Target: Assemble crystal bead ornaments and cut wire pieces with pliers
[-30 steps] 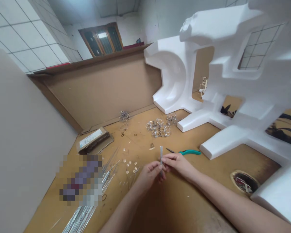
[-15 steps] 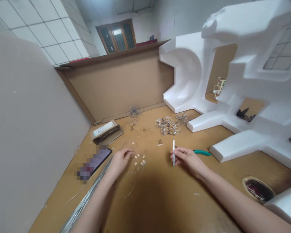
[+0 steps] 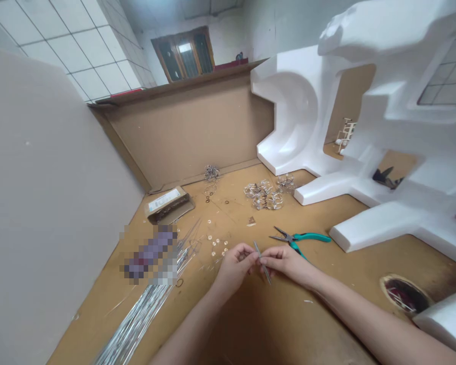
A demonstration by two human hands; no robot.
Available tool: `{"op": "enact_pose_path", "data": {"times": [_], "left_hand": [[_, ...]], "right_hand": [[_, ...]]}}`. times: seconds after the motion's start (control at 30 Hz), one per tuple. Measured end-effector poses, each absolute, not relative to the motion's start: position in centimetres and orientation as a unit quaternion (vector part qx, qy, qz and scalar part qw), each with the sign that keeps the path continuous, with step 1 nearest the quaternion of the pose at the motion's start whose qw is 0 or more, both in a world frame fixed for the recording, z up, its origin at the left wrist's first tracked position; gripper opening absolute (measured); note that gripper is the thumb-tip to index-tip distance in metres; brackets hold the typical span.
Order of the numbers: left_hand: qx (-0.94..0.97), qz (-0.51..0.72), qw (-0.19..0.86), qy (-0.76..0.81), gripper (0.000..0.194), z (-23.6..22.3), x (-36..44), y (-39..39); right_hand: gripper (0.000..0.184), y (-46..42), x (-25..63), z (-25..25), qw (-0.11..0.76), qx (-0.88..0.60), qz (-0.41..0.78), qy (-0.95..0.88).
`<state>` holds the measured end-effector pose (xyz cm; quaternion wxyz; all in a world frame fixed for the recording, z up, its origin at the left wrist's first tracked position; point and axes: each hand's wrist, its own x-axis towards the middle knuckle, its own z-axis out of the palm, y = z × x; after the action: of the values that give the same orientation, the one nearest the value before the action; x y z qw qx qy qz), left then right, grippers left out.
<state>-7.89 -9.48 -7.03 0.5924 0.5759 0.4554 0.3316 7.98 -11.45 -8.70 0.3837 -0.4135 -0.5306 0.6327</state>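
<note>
My right hand (image 3: pixel 285 261) pinches a thin silver metal strip (image 3: pixel 262 262) that slants down to the right, low over the wooden table (image 3: pixel 273 324). My left hand (image 3: pixel 236 262) is closed in a pinch right against the strip's upper part; what its fingertips hold is too small to make out. Several clear beads (image 3: pixel 217 245) lie just left of the hands. Teal-handled pliers (image 3: pixel 300 238) rest open just beyond my right hand.
A bundle of long silver wires (image 3: pixel 144 309) runs along the left. A small cardboard box (image 3: pixel 169 204), wire ring clusters (image 3: pixel 265 195) and large white foam blocks (image 3: pixel 368 147) stand farther back. A cardboard wall (image 3: pixel 190 132) closes the rear; a round hole (image 3: pixel 405 295) is at right.
My left hand came back from the beads at the left and joined my right hand at the strip. The strip tilted from upright to slanted, and the pliers are now in full view.
</note>
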Motion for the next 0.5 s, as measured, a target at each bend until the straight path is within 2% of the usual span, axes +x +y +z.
{"op": "enact_pose_path", "data": {"times": [0.27, 0.5], "left_hand": [[0.571, 0.301, 0.622, 0.444, 0.025, -7.40, -8.27, -9.37], [0.593, 0.295, 0.595, 0.454, 0.015, -7.21, -7.65, -8.80]], "right_hand": [[0.032, -11.45, 8.17, -9.18, 0.366, -0.415, 0.625, -0.551], [0.031, -11.27, 7.94, -9.38, 0.373, -0.439, 0.575, -0.582]]}}
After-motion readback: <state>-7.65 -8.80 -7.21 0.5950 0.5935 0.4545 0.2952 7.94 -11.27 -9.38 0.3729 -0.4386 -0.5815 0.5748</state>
